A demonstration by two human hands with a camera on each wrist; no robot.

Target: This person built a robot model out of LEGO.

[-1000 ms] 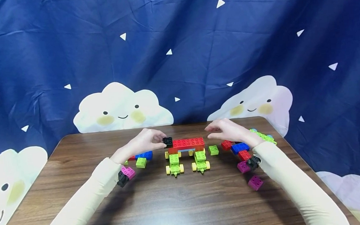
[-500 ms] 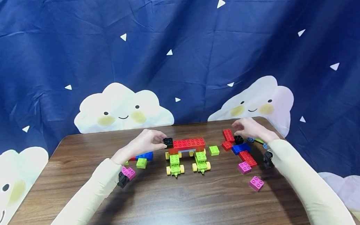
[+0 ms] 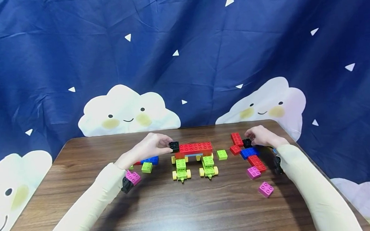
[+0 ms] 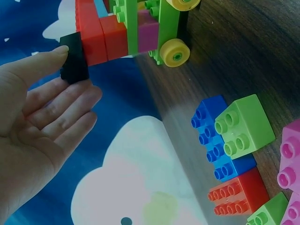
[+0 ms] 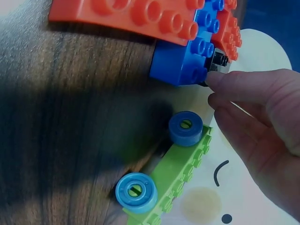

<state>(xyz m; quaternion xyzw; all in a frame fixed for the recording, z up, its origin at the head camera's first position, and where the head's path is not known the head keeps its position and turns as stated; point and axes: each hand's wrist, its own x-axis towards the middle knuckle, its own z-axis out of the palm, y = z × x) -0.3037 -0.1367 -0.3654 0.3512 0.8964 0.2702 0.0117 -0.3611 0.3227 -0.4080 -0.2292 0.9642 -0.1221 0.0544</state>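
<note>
In the middle stands a toy built from bricks: long red bricks point(image 3: 193, 149) on top of two green wheeled bases point(image 3: 181, 170). My left hand point(image 3: 150, 146) pinches a black brick point(image 4: 74, 58) between thumb and fingers, at the left end of the red bricks. On the right side, my right hand point(image 3: 261, 137) holds another black brick point(image 3: 246, 143) at its fingertips. That brick stands behind a blue brick point(image 5: 176, 63), which partly hides it in the right wrist view. A green base with blue wheels point(image 5: 171, 176) lies beside the right hand.
Red bricks point(image 3: 236, 139) and pink bricks point(image 3: 266, 189) lie around the right hand. A small green brick point(image 3: 221, 154) sits right of the toy. Near the left forearm are a blue brick point(image 4: 213, 136), a green brick point(image 4: 246, 125) and pink ones point(image 3: 133, 176). A cloud-patterned curtain point(image 3: 181, 58) hangs behind.
My right hand has moved right, away from the toy's right end, and come down onto the black brick. The left hand stays at the toy with its brick.
</note>
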